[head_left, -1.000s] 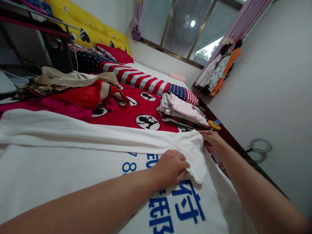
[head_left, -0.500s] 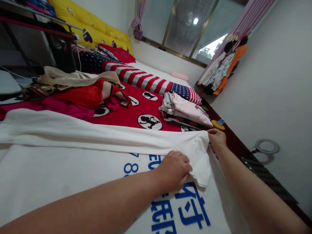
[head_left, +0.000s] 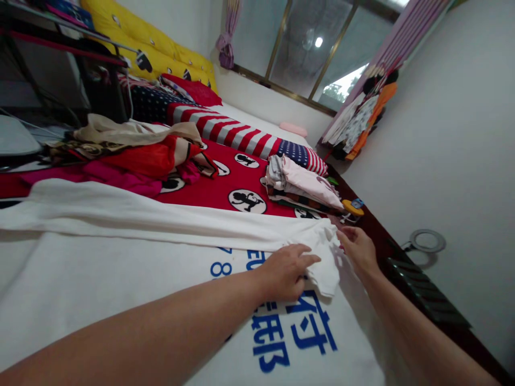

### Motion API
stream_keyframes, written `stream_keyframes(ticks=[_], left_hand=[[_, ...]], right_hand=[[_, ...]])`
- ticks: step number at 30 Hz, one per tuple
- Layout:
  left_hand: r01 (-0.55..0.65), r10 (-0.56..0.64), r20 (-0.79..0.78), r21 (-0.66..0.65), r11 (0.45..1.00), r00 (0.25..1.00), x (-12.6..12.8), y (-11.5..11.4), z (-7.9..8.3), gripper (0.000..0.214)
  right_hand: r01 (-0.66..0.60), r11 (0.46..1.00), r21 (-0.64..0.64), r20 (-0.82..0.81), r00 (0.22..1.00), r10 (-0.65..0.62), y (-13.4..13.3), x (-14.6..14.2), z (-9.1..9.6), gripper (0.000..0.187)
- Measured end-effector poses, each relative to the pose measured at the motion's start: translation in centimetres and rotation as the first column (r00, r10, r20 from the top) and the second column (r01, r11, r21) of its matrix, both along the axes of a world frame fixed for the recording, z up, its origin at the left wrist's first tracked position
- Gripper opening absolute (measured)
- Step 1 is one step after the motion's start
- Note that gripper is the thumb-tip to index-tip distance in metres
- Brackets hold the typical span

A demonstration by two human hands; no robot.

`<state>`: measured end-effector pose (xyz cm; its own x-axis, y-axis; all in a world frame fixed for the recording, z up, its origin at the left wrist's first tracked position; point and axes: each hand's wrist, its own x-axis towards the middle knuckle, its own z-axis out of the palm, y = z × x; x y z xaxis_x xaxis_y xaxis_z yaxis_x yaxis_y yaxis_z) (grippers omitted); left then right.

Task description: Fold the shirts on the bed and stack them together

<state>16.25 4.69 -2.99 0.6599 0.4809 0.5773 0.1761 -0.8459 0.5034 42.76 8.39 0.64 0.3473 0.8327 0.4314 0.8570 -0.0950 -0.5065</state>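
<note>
A white T-shirt [head_left: 120, 279] with blue printed characters lies spread over the bed, one side folded over in a long band. My left hand [head_left: 287, 271] rests on the folded sleeve [head_left: 325, 268], fingers stretched forward and pressing the cloth flat. My right hand [head_left: 358, 247] is at the sleeve's far edge, fingers curled and pinching the white fabric.
A stack of folded clothes [head_left: 303, 185] sits beyond the shirt near the bed's right edge. A heap of unfolded red, pink and beige garments [head_left: 132, 153] lies at the left. A striped quilt [head_left: 241, 134] and yellow cushion [head_left: 153, 48] lie further back. Dark bed frame [head_left: 418, 289] runs along the right.
My left hand has opened from a closed grip and now lies flatter on the sleeve. My right hand has drawn back slightly toward me along the sleeve edge.
</note>
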Motion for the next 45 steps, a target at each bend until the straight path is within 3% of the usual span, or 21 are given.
stream_keyframes(ticks=[2,4,8,10,12,15,19,22,26,28,31,34,38,45], left_hand=[[-0.012,0.013,0.056,-0.013,1.000,0.998,0.1,0.2,-0.1,0.056],[-0.064,0.067,0.102,-0.031,0.997,0.993,0.1,0.3,-0.2,0.050],[-0.175,0.175,0.071,-0.007,0.985,0.982,-0.7,0.1,0.3,0.042],[-0.215,0.218,-0.038,0.060,0.975,0.975,-1.9,-0.2,1.1,0.039],[-0.277,0.297,-0.184,0.127,0.952,0.937,-4.0,-0.6,2.1,0.037],[-0.368,0.420,-0.370,0.205,0.907,0.829,-8.3,-0.9,3.4,0.035],[-0.422,0.509,-0.471,0.286,0.861,0.720,-15.1,-0.6,3.9,0.027],[-0.453,0.533,-0.475,0.281,0.846,0.700,-19.4,-0.4,3.7,0.022],[-0.489,0.579,-0.484,0.312,0.814,0.656,-23.2,-1.5,3.4,0.022],[-0.502,0.618,-0.504,0.362,0.785,0.603,-24.4,-2.4,3.6,0.025],[-0.539,0.693,-0.537,0.443,0.716,0.480,-26.0,-3.6,4.0,0.030],[-0.588,0.736,-0.573,0.473,0.656,0.360,-28.1,-4.1,4.5,0.031],[-0.628,0.750,-0.610,0.484,0.609,0.258,-31.2,-4.0,5.0,0.030],[-0.640,0.768,-0.598,0.501,0.583,0.231,-34.3,-3.5,5.3,0.031]], right_hand=[[-0.056,0.998,-0.005,-0.042,0.998,0.055,-3.0,-2.1,0.0,0.038],[-0.189,0.981,-0.035,-0.064,0.980,0.186,-5.9,-4.7,0.4,0.034],[-0.494,0.853,-0.166,0.066,0.858,0.510,-10.0,-9.0,1.3,0.026],[-0.538,0.806,-0.246,0.178,0.793,0.583,-11.1,-9.9,1.3,0.034],[-0.507,0.817,-0.276,0.260,0.779,0.571,-11.4,-10.0,1.0,0.032],[-0.446,0.865,-0.231,0.259,0.829,0.496,-10.9,-8.9,0.5,0.018],[-0.369,0.927,-0.064,-0.037,0.929,0.367,-9.4,-7.1,0.4,0.023],[-0.360,0.928,-0.098,-0.178,0.923,0.340,-8.6,-6.8,0.4,0.026],[-0.392,0.905,-0.164,0.084,0.909,0.409,-9.0,-8.3,0.2,0.031],[-0.454,0.877,-0.159,0.252,0.840,0.481,-9.5,-9.5,-0.1,0.041],[-0.499,0.844,-0.198,0.395,0.747,0.535,-9.7,-10.8,-0.6,0.040],[-0.480,0.854,-0.200,0.455,0.727,0.514,-9.1,-11.1,-1.4,0.034],[-0.490,0.853,-0.177,0.481,0.713,0.509,-8.1,-10.4,-2.3,0.033],[-0.430,0.880,-0.201,0.506,0.724,0.469,-7.7,-10.2,-2.7,0.042]])
